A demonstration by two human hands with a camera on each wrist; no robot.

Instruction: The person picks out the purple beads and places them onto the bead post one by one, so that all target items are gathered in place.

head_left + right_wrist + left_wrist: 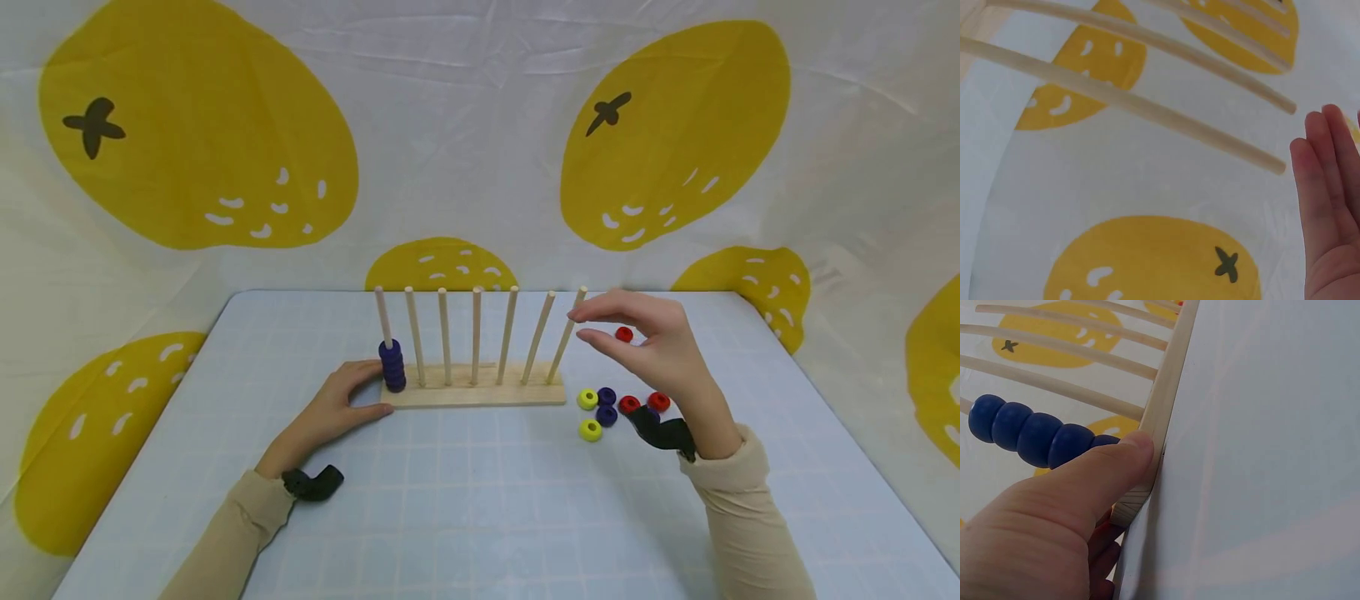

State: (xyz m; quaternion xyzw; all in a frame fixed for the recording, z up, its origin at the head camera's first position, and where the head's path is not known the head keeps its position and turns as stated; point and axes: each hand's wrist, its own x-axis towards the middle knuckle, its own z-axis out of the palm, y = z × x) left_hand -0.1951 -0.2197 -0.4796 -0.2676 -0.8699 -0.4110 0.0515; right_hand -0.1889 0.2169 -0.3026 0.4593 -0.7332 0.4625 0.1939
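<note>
A wooden bead rack (480, 397) stands on the table, with a row of several upright pegs. Dark blue beads (392, 367) are stacked on its leftmost peg. My left hand (330, 408) holds the left end of the base. In the left wrist view, the thumb (1125, 453) presses the base beside the blue beads, and the other fingers go behind the end. Thumb and fingers spread apart, my right hand (656, 342) is raised at the upper part of the rightmost peg (562, 346). Nothing shows between them. In the right wrist view, fingertips are near that bare peg's tip (1272, 164).
Right of the rack lie loose beads: yellow beads (590, 430), blue beads (606, 415) and red beads (658, 401), some partly behind the right wrist's black strap (663, 431). Another red bead (624, 334) lies farther back. A fruit-print cloth (465, 125) hangs behind the table.
</note>
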